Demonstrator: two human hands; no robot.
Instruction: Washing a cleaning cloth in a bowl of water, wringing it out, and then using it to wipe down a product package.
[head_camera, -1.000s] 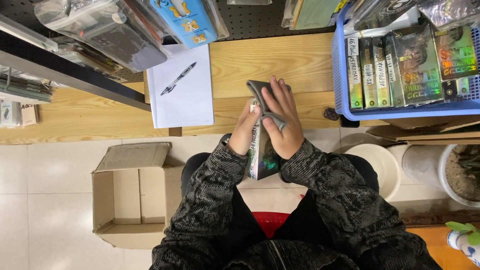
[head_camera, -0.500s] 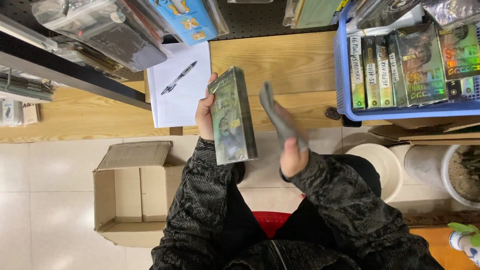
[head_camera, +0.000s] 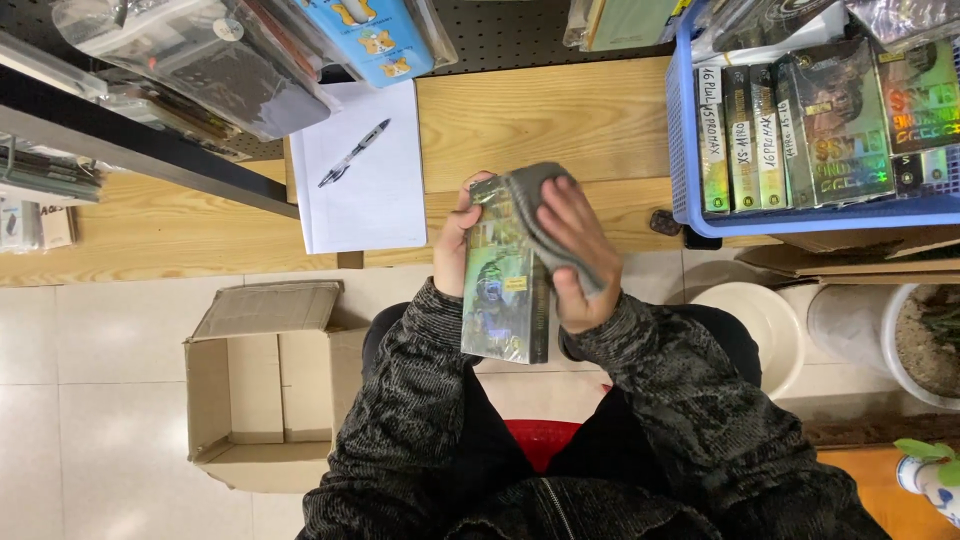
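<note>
A shiny green packaged box (head_camera: 505, 290) is being held upright over the person's lap, just off the near edge of the tabletop (head_camera: 560, 120). The left hand (head_camera: 455, 240) is wrapping its grip around the box's left side, fingers closed on it. The right hand (head_camera: 575, 255) is pressing a grey cloth (head_camera: 540, 215) against the box's upper right part, its grip closed on the cloth and lying over the box face. On the tabletop, a white sheet of paper (head_camera: 365, 190) is lying near the left end with a pen (head_camera: 353, 153) resting on it. A blue basket (head_camera: 690, 210) is sitting at the right end, filled with similar shiny boxes (head_camera: 800, 120) standing side by side. On the floor to the left, an open cardboard box (head_camera: 260, 385) is standing beside the person's left sleeve.
</note>
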